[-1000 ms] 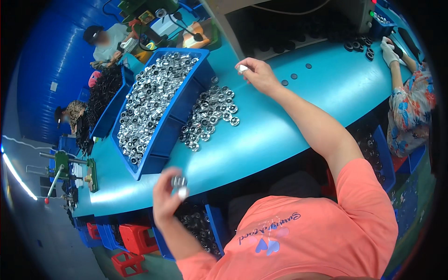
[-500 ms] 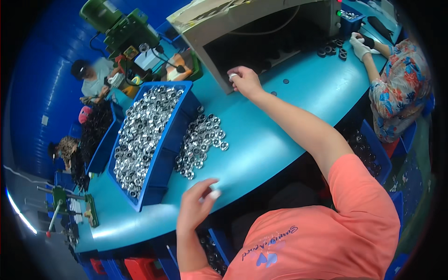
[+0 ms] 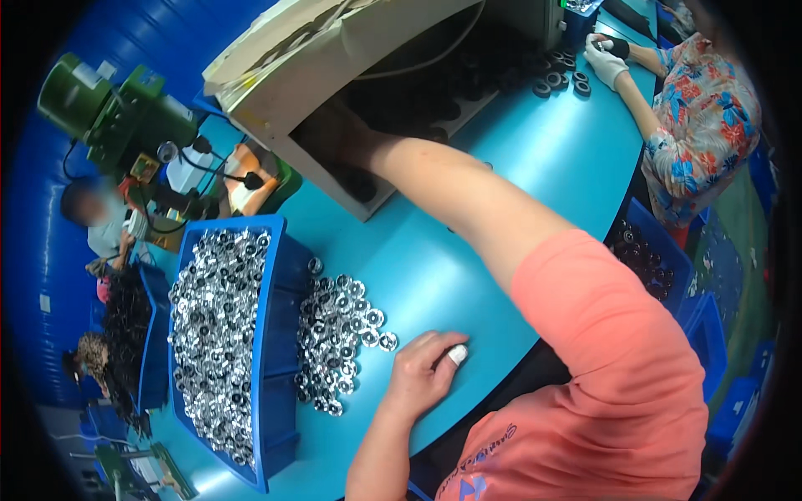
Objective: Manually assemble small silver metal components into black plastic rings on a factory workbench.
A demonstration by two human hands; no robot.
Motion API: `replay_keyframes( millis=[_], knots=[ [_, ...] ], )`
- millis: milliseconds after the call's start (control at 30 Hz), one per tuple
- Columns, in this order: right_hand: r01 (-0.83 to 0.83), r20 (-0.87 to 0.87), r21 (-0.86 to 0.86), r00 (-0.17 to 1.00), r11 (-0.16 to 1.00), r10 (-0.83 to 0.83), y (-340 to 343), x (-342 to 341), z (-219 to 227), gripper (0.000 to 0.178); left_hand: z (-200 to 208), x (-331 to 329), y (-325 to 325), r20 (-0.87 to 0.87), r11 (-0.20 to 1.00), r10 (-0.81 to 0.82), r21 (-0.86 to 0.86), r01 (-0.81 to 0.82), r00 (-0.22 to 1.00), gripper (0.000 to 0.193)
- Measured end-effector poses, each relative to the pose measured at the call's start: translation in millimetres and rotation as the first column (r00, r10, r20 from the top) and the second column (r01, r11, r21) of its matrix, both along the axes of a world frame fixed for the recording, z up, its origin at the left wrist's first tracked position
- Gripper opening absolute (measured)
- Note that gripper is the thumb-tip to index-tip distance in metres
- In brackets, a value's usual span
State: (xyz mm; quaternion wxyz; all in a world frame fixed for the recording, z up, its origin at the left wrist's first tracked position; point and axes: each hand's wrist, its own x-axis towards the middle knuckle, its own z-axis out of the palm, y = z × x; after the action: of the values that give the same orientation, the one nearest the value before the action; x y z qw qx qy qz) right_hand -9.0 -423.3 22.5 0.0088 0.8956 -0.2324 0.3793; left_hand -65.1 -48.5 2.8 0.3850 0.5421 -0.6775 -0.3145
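My right hand (image 3: 344, 138) reaches into the open front of a pale box-like housing (image 3: 280, 92); its fingers are lost in the dark interior. Dark round parts lie in there, only dimly visible. Low over the near part of the blue-green table (image 3: 510, 301), my left hand (image 3: 422, 371) has a white covering on its thumb tip. Its fingers are bent, thumb slightly apart from them, and I see nothing held. Beside it is a loose pile of shiny metal rings (image 3: 338, 334) with dark centres, against a blue bin (image 3: 280, 351) heaped with similar rings.
Black rings (image 3: 553, 79) lie at the far right, near a co-worker's gloved hand (image 3: 606, 63). A green machine (image 3: 125, 108) with cables stands at the back left. Another bin (image 3: 150, 359) holds dark parts, and other people work beyond. Blue bins (image 3: 656, 250) stand below the table's right edge.
My right hand has gone from outside the housing's front corner into its dark interior. My left hand has moved right, its fingers drawn closer to the thumb. The view has shifted.
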Motion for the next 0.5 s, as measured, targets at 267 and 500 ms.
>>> replay_keyframes(
  millis=[267, 500],
  knots=[
    [-0.163, 0.082, 0.124, 0.985, 0.979, 0.154, -34.1, 21.4, -9.5, 0.036, -3.8, 4.7, -4.5, -0.045, 0.999, -0.030, -0.028, 0.029, 0.999, 0.015],
    [0.055, -0.161, 0.040, 0.986, 0.998, -0.048, -16.5, 7.7, -10.7, 0.029, -6.5, 6.8, -2.2, -0.010, 1.000, -0.018, 0.013, 0.018, 1.000, 0.016]
  ],
)
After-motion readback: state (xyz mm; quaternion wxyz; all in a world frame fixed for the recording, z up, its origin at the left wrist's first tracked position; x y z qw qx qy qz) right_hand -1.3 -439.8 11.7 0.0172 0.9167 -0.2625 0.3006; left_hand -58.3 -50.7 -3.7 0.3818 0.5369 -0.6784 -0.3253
